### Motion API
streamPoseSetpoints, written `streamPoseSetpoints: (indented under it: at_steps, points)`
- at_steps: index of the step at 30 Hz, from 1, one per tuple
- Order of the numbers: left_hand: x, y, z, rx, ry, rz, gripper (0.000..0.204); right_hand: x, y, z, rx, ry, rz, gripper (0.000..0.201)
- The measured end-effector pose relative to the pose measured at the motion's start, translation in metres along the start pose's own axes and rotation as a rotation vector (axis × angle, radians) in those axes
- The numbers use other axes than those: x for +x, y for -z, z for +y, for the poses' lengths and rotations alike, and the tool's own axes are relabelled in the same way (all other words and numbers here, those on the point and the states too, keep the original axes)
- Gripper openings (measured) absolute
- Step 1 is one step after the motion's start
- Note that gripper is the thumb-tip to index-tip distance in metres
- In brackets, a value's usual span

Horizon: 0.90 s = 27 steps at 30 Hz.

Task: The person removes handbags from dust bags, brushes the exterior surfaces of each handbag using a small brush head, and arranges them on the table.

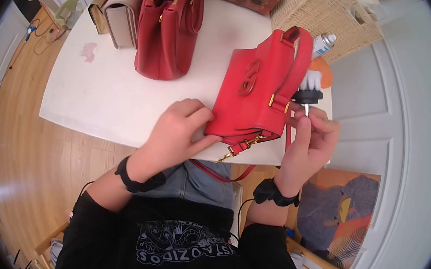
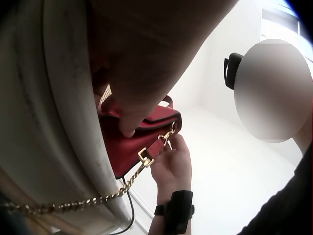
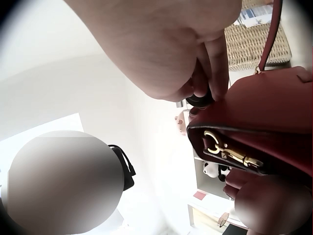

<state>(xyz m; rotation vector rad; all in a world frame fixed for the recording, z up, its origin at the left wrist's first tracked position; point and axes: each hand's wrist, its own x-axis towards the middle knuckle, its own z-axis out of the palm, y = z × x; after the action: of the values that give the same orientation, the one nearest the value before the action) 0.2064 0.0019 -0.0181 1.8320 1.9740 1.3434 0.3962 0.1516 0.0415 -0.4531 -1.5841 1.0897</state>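
Note:
A red handbag with a top handle and a raised emblem on its front stands at the table's near edge, its side toward the person. My left hand holds its near left corner, thumb along the side and fingers on the front. Between thumb and fingers my right hand pinches the metal shank of a round drill brush, which has a black base and white bristles pointing away. The brush is close beside the bag's right face. A gold chain strap hangs from the bag's side clasp.
A larger red bag, a pale bag and a brown one stand at the back of the white table. Behind the handbag are a spray can, an orange object and a woven basket. A white panelled door lies right.

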Motion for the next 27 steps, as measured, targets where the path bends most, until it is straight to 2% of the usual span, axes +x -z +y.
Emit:
streamPoseSetpoints:
  at_steps: [4,6,8,10,11,12,14,16,18,21,22,24,26,27]
  points:
    - [0.006,-0.023,0.023,-0.001,0.033,-0.019,0.036,0.003,-0.006,-0.007,-0.017,0.044,0.094,0.016]
    - [0.012,-0.038,0.036,-0.014,0.079,0.017,0.036,0.014,-0.008,-0.010,-0.137,0.065,0.149,0.017]
    - [0.015,-0.042,0.039,-0.018,0.075,-0.040,0.038,0.019,-0.001,-0.007,-0.197,0.061,0.143,0.017]
    - [0.019,-0.046,0.040,-0.141,-0.097,-0.128,0.036,0.022,0.005,-0.004,-0.328,0.176,0.171,0.016]
    - [0.027,-0.029,0.042,-0.149,-0.061,-0.317,0.030,0.022,0.009,-0.001,-0.332,0.181,0.172,0.016]
    - [0.038,-0.013,0.043,-0.153,-0.065,-0.316,0.030,0.021,0.014,0.003,-0.332,0.198,0.186,0.016]
    - [0.066,0.015,0.038,-0.049,0.133,-0.127,0.024,0.016,0.020,0.005,-0.337,0.207,0.209,0.016]
    - [0.103,0.029,0.031,0.002,0.003,0.144,0.034,0.016,0.020,0.005,-0.275,0.167,0.240,0.017]
    - [0.140,0.024,0.029,-0.069,-0.096,0.232,0.049,0.015,0.015,0.011,-0.251,0.153,0.284,0.017]
    - [0.178,-0.007,-0.008,-0.124,-0.143,0.148,0.057,0.009,0.008,0.015,-0.229,0.159,0.329,0.017]
    - [0.178,-0.011,-0.008,-0.122,-0.150,0.152,0.057,0.009,0.008,0.016,-0.232,0.175,0.337,0.017]
    - [0.178,-0.018,-0.011,-0.255,-0.107,-0.010,0.058,0.011,0.015,0.024,-0.243,0.242,0.320,0.018]
    - [0.165,-0.014,-0.001,-0.215,-0.107,-0.017,0.057,0.004,0.022,0.029,-0.272,0.274,0.319,0.019]
    - [0.158,-0.010,0.001,-0.229,-0.080,-0.011,0.056,0.006,0.022,0.034,-0.309,0.351,0.306,0.020]
